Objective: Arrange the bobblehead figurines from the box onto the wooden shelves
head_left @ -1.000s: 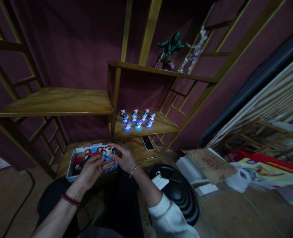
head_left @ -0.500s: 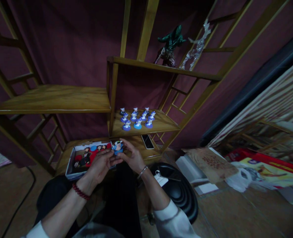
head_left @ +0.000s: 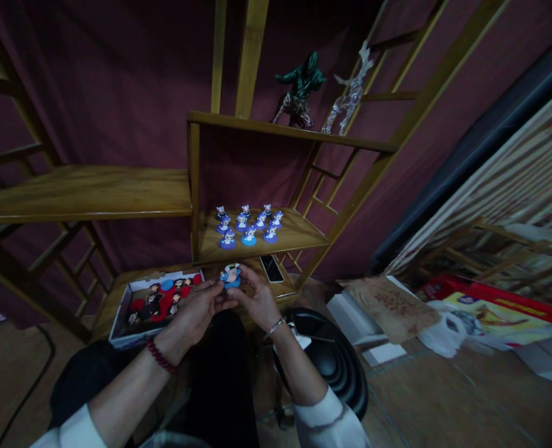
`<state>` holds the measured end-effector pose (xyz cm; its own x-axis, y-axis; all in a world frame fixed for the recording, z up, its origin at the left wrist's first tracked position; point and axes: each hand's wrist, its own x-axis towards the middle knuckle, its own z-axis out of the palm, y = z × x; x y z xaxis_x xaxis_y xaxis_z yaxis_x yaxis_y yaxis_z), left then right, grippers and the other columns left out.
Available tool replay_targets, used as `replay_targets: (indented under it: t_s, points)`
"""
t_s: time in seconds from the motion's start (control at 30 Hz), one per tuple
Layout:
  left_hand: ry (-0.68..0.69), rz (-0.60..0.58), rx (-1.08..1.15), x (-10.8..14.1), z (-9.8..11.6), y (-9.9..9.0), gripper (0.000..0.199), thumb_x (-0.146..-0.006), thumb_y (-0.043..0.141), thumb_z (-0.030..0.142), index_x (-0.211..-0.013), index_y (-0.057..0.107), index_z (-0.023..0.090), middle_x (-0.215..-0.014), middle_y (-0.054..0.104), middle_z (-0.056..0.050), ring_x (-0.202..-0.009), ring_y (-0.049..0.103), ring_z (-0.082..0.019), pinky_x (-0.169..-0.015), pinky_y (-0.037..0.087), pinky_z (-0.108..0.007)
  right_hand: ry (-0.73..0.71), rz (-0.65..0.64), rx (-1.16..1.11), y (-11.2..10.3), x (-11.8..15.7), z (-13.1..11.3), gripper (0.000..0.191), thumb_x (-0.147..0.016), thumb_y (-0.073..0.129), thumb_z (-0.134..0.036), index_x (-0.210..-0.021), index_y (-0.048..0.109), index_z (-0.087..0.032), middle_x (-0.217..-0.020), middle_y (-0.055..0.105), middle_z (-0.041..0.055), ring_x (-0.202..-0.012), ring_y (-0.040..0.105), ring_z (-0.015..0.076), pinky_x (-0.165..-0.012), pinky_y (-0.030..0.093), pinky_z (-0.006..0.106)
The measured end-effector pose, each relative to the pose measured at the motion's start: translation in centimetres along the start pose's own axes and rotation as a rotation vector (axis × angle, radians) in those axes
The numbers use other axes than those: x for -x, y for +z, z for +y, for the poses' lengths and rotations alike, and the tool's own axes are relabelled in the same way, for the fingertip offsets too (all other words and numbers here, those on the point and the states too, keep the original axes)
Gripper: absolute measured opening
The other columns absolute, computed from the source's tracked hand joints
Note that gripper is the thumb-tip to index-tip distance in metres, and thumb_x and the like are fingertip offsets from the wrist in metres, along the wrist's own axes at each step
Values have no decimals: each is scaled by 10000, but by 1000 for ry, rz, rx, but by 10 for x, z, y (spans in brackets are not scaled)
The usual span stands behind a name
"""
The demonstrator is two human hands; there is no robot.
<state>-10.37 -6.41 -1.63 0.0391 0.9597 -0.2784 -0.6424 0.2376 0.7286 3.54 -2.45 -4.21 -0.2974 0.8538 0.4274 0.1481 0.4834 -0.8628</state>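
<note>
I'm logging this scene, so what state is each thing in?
Left hand: fingers curled, holding the blue-based figurine
Right hand: holding it too
Blue-based figurine: roughly upright, between both hands
Box: open, with figures inside
Shelf figurines: standing
Phone: lying flat, screen dark
Green hooded statue: standing
Clear deer: standing
Plastic bag: crumpled
</note>
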Motion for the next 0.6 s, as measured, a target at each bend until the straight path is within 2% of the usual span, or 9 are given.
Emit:
replay_targets:
  t_s: [0.17, 0.27, 0.37, 0.6]
  points:
    - [-8, -46, -10, -3, -3, 12, 86, -758, 556, 81, -754, 639, 100, -774, 685, -70, -670, 646, -149, -728, 537, -332, 46, 41, -3, -13, 2, 1, 512, -704, 679, -320, -1175, 523, -193, -1109, 613, 73, -958, 586, 190, -902, 455, 372]
    - [-50, -104, -17, -6, -3, 21, 171, -812, 471, 122, -793, 637, 88, -781, 690, -92, -692, 651, -163, -731, 533, -335, 60, 44, -21, -22, 3, 2, 512, -704, 676, -326, -1176, 523, -201, -1103, 617, 64, -967, 584, 191, -907, 449, 373]
    - [-102, -96, 19, -9, -3, 28, 245, -854, 400, 164, -776, 620, 89, -726, 685, -94, -652, 646, -166, -685, 537, -336, 64, 43, -32, -30, 4, 4, 500, -705, 673, -329, -1170, 526, -215, -1093, 625, 51, -987, 578, 190, -916, 443, 369]
    - [-97, -109, -3, -13, -8, 39, 226, -847, 485, 272, -831, 623, 94, -721, 677, -70, -606, 622, -135, -626, 540, -293, 81, 29, -39, -41, 3, 2, 467, -707, 671, -305, -1145, 541, -210, -1065, 637, 49, -965, 587, 184, -903, 450, 358]
